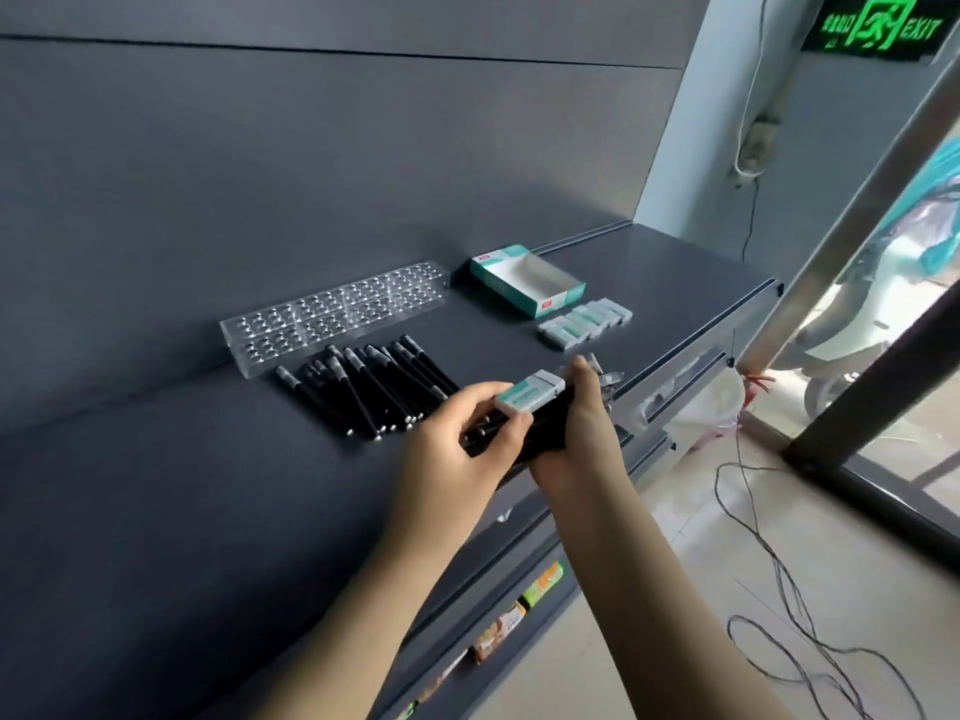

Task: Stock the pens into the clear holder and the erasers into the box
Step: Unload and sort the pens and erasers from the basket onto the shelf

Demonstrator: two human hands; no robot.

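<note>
My left hand (457, 449) pinches a white-and-teal eraser (530, 391) between thumb and fingers. My right hand (582, 433) grips a bundle of black pens (540, 433) just under that eraser. Several more black pens (369, 389) lie side by side on the dark shelf (156, 511). Behind them lies the clear holder (332, 314), a long acrylic block with rows of holes, holding no pens. The open teal-and-white box (527, 280) stands at the back right with nothing visible in it. A row of erasers (584, 324) lies just in front of the box.
The shelf's front edge (691, 345) runs diagonally on the right, with a drop to a tiled floor. Cables (769, 563) trail on the floor. A metal door frame (883, 356) stands at the right. Packaged goods (498, 631) sit on a lower shelf.
</note>
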